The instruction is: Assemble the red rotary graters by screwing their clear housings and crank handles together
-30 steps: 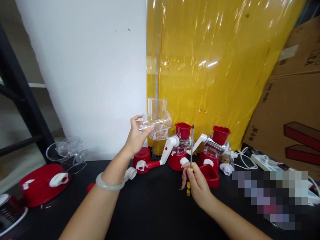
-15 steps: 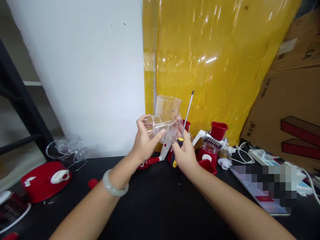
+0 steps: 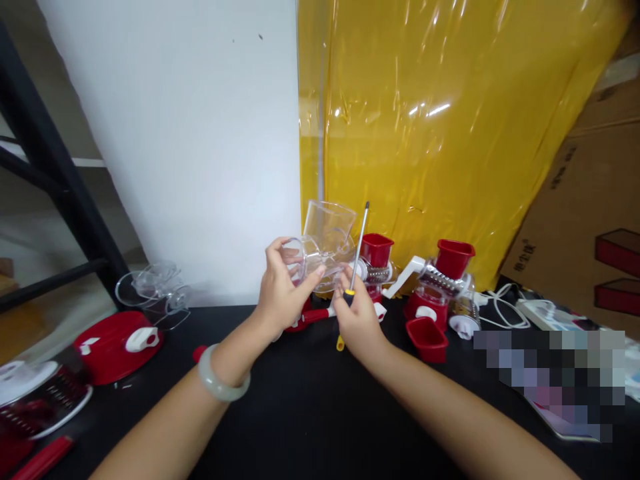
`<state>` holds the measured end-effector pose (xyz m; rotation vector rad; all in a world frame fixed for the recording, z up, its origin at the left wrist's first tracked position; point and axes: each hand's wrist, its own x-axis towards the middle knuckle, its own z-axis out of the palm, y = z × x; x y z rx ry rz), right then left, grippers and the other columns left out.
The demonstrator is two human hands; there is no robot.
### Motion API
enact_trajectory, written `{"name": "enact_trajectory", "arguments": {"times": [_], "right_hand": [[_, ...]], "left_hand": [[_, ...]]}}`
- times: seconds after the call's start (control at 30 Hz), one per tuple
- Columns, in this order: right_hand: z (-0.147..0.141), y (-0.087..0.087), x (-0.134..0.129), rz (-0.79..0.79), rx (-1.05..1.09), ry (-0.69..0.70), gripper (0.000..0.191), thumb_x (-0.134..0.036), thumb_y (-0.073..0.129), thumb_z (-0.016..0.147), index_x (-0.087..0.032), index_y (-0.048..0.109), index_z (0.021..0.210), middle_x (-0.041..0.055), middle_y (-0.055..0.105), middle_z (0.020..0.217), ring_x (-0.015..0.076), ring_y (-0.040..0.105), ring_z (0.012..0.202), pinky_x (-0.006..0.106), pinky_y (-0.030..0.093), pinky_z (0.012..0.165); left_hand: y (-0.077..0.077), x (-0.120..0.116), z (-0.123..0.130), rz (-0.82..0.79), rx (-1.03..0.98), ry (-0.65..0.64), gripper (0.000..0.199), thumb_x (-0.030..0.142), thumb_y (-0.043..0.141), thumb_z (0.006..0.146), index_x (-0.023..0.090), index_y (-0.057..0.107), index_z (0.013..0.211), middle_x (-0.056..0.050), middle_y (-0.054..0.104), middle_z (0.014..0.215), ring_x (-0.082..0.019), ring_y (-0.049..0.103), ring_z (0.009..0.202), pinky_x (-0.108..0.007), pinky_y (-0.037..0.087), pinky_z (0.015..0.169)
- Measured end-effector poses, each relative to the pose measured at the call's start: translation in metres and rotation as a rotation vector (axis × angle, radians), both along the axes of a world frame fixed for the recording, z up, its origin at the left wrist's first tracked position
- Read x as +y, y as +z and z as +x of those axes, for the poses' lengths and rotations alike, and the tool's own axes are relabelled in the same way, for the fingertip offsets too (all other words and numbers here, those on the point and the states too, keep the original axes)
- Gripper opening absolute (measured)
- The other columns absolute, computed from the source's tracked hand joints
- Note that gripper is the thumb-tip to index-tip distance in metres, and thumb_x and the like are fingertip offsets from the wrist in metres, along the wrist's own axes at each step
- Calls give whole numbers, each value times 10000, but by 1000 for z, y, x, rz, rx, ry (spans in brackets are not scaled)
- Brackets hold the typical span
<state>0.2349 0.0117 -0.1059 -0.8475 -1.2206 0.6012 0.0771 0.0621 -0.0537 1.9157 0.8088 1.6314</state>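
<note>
My left hand (image 3: 285, 287) is wrapped round the open, round end of a clear plastic grater housing (image 3: 327, 233), raised above the black table. Its square feed chute points up and slightly left. In my right hand (image 3: 360, 317) is a screwdriver (image 3: 361, 243), its metal shaft pointing up and its black and yellow handle inside my fist. The fingertips of that hand are close to the lower right of the housing; whether they touch it I cannot tell. The screwdriver tip is apart from the housing.
Rotary graters with red hoppers (image 3: 455, 257) stand behind and to the right, a red tray (image 3: 427, 338) before them. At left are a red base (image 3: 117, 347), another clear housing (image 3: 160, 287) and a drum grater (image 3: 45, 397). A cardboard box (image 3: 570, 200) leans at right.
The view has shifted, so the background sits farther right. The screwdriver has moved slightly left and down, and the housing's chute tilts more to the left. Both hands keep their holds.
</note>
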Motion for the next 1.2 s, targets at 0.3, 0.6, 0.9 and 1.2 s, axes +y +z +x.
{"name": "enact_trajectory", "arguments": {"times": [0.3, 0.6, 0.9, 1.2], "right_hand": [[16, -37, -16, -31, -29, -26, 256, -472, 491, 1032, -218, 478, 1060, 76, 719, 953, 192, 722, 886, 364, 584, 880], [-5, -82, -40, -230, -390, 318, 488, -679, 324, 1029, -221, 432, 900, -24, 524, 662, 130, 537, 585, 237, 441, 577], [-8, -91, -42, -234, -495, 309, 549, -688, 220, 1040, -204, 449, 919, 22, 566, 742, 141, 553, 659, 256, 439, 629], [-9, -94, -40, -244, -474, 310, 523, -670, 254, 1047, -202, 457, 930, 22, 583, 742, 138, 561, 645, 249, 434, 609]], "left_hand": [[13, 15, -29, -172, -183, -66, 722, 542, 770, 717, 252, 357, 1232, -52, 512, 1117, -225, 592, 1050, -409, 534, 892], [30, -3, -44, -288, -379, -109, 706, 567, 793, 687, 274, 405, 1199, -33, 598, 1142, -210, 634, 1062, -322, 550, 803], [31, -20, -41, -297, -427, -210, 635, 536, 798, 740, 284, 448, 1206, -30, 667, 1083, -214, 684, 1043, -264, 567, 727], [27, -19, -35, -277, -429, -249, 631, 489, 833, 715, 272, 449, 1165, -8, 648, 1076, -179, 674, 1007, -278, 566, 813]]}}
